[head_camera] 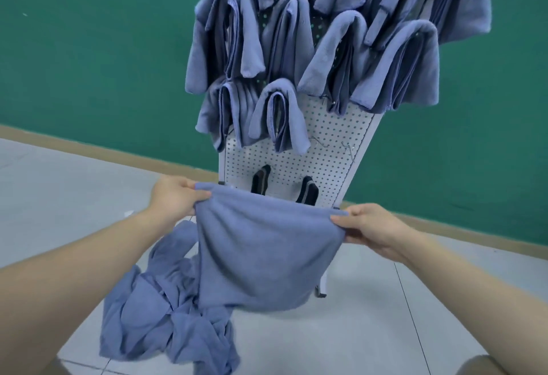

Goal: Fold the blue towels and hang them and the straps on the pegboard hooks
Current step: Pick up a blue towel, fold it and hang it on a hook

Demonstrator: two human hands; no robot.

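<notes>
Blue towel (267,250) held stretched at its top edge, left hand (175,196) pinching one corner, right hand (370,229) pinching the other, cloth hanging slack below. Loose towel pile (160,315) on grey floor (59,196) beneath, at foot of white pegboard (326,149). Folded towels (370,63) draped in rows over upper hooks; two dark straps (261,181) hanging lower, green wall (89,48) behind.

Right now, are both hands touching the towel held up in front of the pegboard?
Touching. The head view shows the left hand and the right hand each pinching a top corner of the held towel, stretching it between them.
</notes>
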